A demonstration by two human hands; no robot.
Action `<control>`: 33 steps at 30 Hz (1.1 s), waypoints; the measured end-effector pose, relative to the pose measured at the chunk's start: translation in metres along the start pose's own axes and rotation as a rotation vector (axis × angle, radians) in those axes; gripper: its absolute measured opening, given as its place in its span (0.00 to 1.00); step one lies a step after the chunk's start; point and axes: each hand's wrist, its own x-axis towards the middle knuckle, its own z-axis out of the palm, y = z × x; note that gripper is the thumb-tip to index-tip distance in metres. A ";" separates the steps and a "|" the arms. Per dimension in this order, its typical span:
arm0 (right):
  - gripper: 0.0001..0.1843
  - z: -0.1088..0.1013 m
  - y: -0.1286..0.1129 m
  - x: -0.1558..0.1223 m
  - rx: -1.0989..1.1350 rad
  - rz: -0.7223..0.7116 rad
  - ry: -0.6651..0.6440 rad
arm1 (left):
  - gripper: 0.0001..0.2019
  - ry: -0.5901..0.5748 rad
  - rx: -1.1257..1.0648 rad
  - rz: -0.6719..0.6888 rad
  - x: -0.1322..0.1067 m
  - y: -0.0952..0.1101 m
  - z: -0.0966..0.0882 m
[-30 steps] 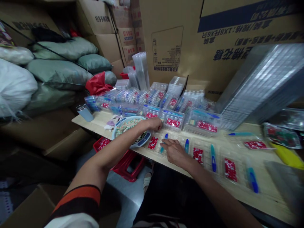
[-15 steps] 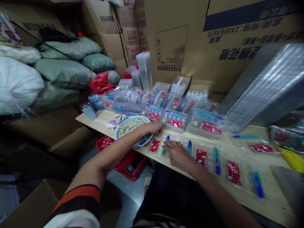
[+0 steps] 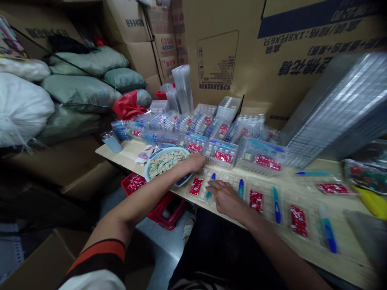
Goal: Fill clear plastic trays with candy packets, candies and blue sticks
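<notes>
Here's the picture from my end: stacked cardboard cartons (image 3: 223, 52) wall off the back, bulging green and white sacks (image 3: 81, 90) are heaped on the left of my view, and a tall slab of nested clear plastic trays (image 3: 332, 112) leans in on the right. A pale wooden worktop (image 3: 347, 257) runs across the front, its far half crowded with filled clear blister trays (image 3: 220, 153). A red plastic crate (image 3: 166, 209) sits on the floor below the near edge.

What's changed? Very little, honestly. Over the last second the whole view has drifted slightly, while both hands have stayed close to where they were, with no clear lift or grab on my screen. The left hand (image 3: 195, 162) is curled, knuckles up, at the rim of a round blue-rimmed dish (image 3: 154, 155) of small wrapped pieces (image 3: 165, 163); I can't tell whether it's pinching anything. The right hand (image 3: 226, 197) lies palm down with its fingers spread, holding nothing I can see, over an open clear tray (image 3: 225, 177) at the near edge of the worktop. Its fingertips are just beside a blue-handled piece (image 3: 211, 186), and a red printed card (image 3: 196, 186) lies a little farther left.
</notes>
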 end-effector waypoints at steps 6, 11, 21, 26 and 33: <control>0.33 0.001 -0.001 0.001 -0.014 -0.006 -0.007 | 0.07 0.012 0.037 -0.016 -0.009 0.021 0.001; 0.32 0.017 0.006 0.005 -0.078 0.002 0.024 | 0.10 0.096 0.001 -0.071 -0.035 0.007 -0.010; 0.28 -0.006 -0.010 0.045 -0.030 -0.036 0.163 | 0.15 0.208 -0.159 -0.450 -0.104 -0.079 0.003; 0.26 -0.018 -0.027 0.099 0.219 -0.055 0.261 | 0.13 0.557 -0.595 -0.467 -0.114 -0.100 0.024; 0.21 0.001 -0.048 0.184 0.533 0.208 0.314 | 0.22 0.692 -1.469 -0.196 -0.116 -0.097 0.050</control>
